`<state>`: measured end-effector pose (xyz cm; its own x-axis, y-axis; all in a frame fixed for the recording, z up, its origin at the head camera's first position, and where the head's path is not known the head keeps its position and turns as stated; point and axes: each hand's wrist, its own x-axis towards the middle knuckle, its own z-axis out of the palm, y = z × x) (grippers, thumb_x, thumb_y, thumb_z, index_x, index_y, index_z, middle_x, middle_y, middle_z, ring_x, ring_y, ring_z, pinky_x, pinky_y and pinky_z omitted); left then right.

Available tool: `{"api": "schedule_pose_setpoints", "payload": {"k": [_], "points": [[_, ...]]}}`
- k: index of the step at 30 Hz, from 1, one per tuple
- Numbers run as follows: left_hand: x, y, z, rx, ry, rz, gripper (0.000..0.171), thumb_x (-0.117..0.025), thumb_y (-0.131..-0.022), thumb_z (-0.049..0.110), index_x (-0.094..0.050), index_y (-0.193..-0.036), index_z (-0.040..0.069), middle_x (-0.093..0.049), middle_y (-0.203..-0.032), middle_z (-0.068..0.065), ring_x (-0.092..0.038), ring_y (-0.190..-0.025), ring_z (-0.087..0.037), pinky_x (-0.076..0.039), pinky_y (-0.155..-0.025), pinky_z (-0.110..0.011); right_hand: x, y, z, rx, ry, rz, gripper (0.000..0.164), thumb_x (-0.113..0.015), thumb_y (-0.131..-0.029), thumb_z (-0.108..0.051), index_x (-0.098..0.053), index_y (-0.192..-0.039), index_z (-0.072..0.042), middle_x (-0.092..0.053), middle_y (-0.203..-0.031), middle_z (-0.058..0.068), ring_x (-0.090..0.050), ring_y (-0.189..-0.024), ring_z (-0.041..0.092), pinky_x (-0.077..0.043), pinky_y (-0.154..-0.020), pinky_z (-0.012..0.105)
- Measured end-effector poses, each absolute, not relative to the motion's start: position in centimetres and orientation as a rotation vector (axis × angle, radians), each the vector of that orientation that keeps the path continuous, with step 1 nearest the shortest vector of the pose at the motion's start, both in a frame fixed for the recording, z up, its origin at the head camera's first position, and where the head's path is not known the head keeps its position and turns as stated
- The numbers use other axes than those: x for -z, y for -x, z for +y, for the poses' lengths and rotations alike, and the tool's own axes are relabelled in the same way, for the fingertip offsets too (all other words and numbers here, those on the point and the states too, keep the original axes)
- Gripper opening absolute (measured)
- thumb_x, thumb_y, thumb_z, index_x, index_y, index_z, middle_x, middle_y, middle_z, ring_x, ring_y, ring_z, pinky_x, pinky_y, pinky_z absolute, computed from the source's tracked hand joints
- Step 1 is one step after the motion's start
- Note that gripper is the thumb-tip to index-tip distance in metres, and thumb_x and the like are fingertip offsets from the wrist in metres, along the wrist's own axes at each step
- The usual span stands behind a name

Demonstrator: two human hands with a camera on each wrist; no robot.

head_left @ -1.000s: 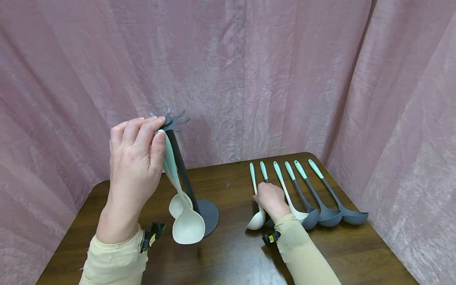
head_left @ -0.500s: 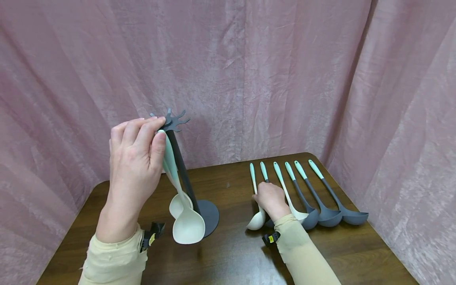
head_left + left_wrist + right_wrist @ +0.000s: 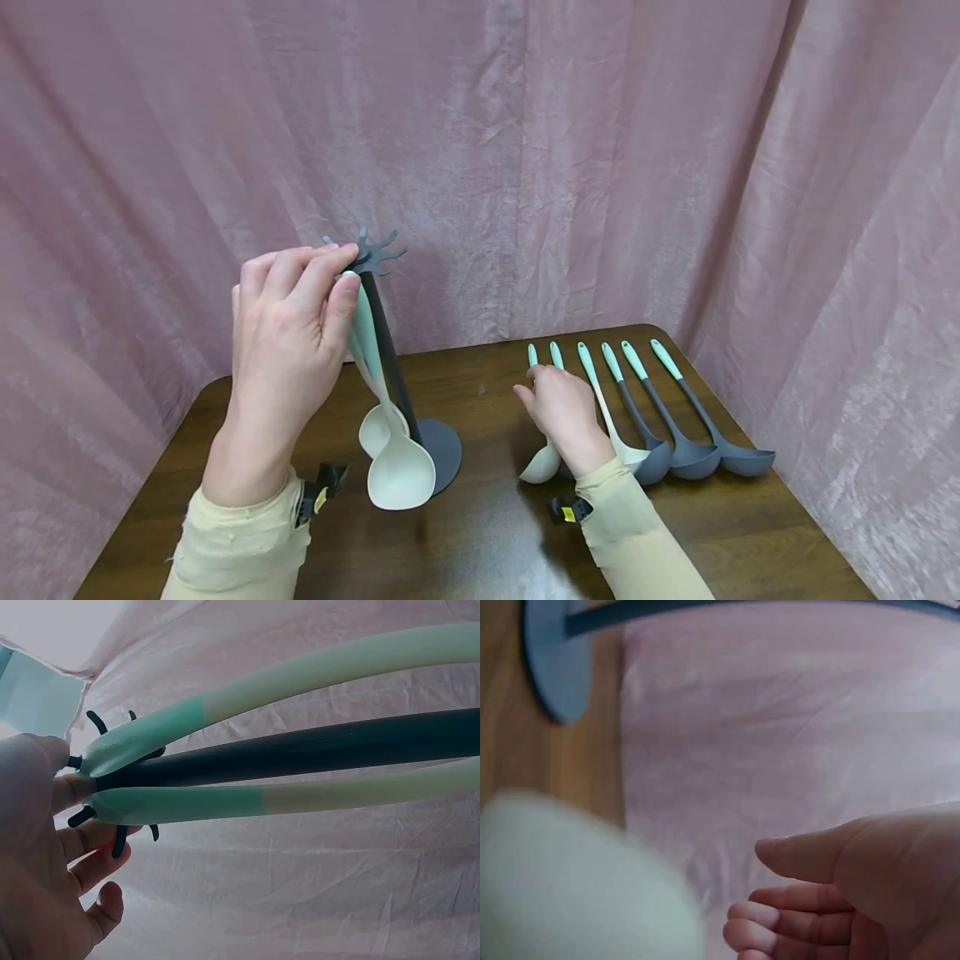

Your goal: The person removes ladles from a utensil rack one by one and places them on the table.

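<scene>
My left hand [image 3: 281,333] holds the top of a dark grey utensil stand [image 3: 386,342], its fingers among the curved hooks and its thumb by a handle end. Two cream ladles with mint handles hang there, the front ladle [image 3: 401,475] overlapping the rear ladle [image 3: 377,429]. In the left wrist view, both handles [image 3: 180,804] flank the dark pole [image 3: 300,750]. My right hand [image 3: 562,408] is over the leftmost cream ladle [image 3: 542,465] of a row and hides part of its handle. In the right wrist view, the thumb [image 3: 802,853] stands apart from bent fingers, nothing between them.
Right of my right hand lie another cream ladle [image 3: 626,454] and several grey ladles [image 3: 693,458], handles pointing away. Another mint handle [image 3: 556,355] shows beyond that hand. The stand's round base [image 3: 442,454] rests on the brown table [image 3: 491,533]. Pink curtains [image 3: 465,150] hang behind.
My right hand has risen slightly and moved toward the handle ends, its thumb spreading away from the fingers. The left hand stays at the stand's top. The head view has shifted slightly.
</scene>
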<state>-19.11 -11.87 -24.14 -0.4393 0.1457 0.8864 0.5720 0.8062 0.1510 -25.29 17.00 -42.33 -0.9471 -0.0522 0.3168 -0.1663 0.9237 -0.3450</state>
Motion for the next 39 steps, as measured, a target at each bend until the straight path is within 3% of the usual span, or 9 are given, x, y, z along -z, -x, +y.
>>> {"api": "schedule_pose_setpoints", "payload": {"k": [12, 18, 24, 39], "points": [[23.6, 18.7, -11.0, 0.464, 0.501, -1.975, 0.033, -0.071, -0.109, 0.035, -0.081, -0.133, 0.013, -0.074, -0.117, -0.014, -0.058, -0.114, -0.048, -0.039, -0.081, -0.06, 39.7, 23.5, 13.7, -0.653, -0.499, -2.444, 0.022, -0.083, -0.102, -0.03, -0.083, -0.116, -0.012, -0.073, -0.088, -0.002, -0.065, -0.069, 0.013, -0.053, -0.057, 0.034], [23.3, 18.3, -10.8, 0.327, 0.472, -1.992, 0.045, -0.06, -0.114, 0.045, -0.079, -0.131, 0.007, -0.073, -0.115, -0.019, -0.057, -0.109, -0.051, -0.042, -0.078, -0.062, 39.4, 22.9, 12.4, -0.825, -0.628, -2.381, 0.022, -0.08, -0.105, -0.029, -0.082, -0.122, -0.015, -0.075, -0.097, -0.007, -0.068, -0.078, 0.009, -0.056, -0.065, 0.03], [22.8, 18.0, -10.8, 0.274, 0.444, -1.987, 0.046, -0.059, -0.115, 0.045, -0.079, -0.13, 0.006, -0.073, -0.111, -0.02, -0.057, -0.104, -0.052, -0.043, -0.074, -0.061, 38.6, 21.9, 11.2, -1.042, -0.744, -2.37, 0.027, -0.076, -0.107, -0.031, -0.081, -0.129, -0.016, -0.079, -0.111, -0.006, -0.073, -0.092, 0.01, -0.061, -0.079, 0.033], [22.0, 17.5, -10.7, 0.205, 0.381, -1.99, 0.045, -0.063, -0.113, 0.044, -0.081, -0.124, 0.005, -0.074, -0.107, -0.02, -0.056, -0.097, -0.05, -0.041, -0.073, -0.061, 37.7, 20.7, 8.1, -1.266, -0.899, -2.343, 0.032, -0.079, -0.105, -0.03, -0.079, -0.134, -0.017, -0.078, -0.116, -0.009, -0.069, -0.094, 0.007, -0.058, -0.084, 0.031]]}}
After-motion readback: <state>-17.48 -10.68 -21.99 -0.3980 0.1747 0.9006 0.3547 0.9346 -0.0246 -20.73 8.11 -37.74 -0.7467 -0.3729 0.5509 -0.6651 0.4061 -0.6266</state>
